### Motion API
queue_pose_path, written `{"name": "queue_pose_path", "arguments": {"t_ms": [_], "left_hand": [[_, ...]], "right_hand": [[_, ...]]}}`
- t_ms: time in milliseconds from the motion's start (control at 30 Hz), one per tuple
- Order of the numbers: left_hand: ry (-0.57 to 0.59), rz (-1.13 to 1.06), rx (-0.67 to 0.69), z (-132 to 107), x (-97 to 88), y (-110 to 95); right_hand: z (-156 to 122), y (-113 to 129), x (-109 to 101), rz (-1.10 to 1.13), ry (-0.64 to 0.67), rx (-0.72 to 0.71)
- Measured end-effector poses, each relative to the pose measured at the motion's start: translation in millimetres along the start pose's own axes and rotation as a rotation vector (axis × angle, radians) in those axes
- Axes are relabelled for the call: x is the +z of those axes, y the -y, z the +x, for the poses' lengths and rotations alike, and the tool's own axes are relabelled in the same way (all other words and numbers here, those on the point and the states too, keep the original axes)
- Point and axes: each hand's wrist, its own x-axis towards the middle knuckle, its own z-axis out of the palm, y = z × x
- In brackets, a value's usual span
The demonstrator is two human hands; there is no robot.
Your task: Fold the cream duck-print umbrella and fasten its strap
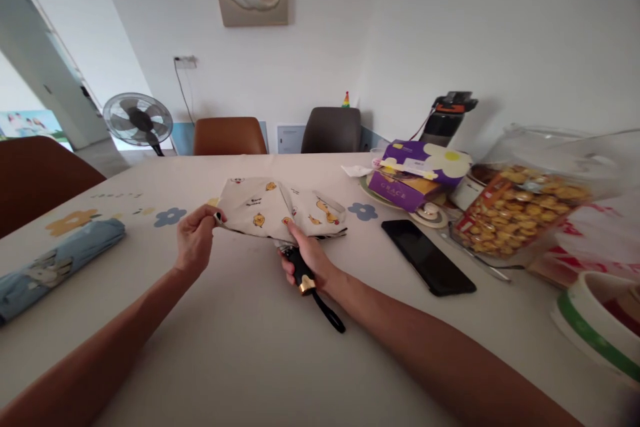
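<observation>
Umbrella with a cream canopy printed with yellow chicks is held between both hands at the middle of the covered table; whether its cloth touches the surface is hard to tell. The work looks partway along: the frame appears collapsed down toward the black handle, but the canopy panels are loose and spread to the left and right, not wound round the shaft, and no fastened closing band can be seen. By contrast, the blue folding umbrella at the far left lies in a slim, compact roll. The left hand comes in from the lower left, fingers curled, pinching the canopy's left corner between thumb and fingertips, with the cloth stretched out toward it. The right hand reaches in from the lower right, its thumb pressed on top of the cloth and its fingers wrapped beneath, clamped about the handle's upper end. The handle's gold-coloured end points toward the person, its black wrist loop trailing beside the right forearm.
</observation>
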Motion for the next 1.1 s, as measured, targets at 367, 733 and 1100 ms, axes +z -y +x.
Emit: {"name": "queue_pose_path", "arguments": {"t_ms": [367,733,1100], "left_hand": [[0.219,0.177,0.152,3,0.1,31],[-0.001,0.267,-0.06,12,6.4,30],[0.202,0.108,0.04,17,96.0,13]], "right_hand": [[1,-4,-1,-0.318,-0.314,-0.178],[-2,-2,4,-0.385,-0.344,-0.184],[-1,-6,1,-0.385,-0.277,-0.227]]}}
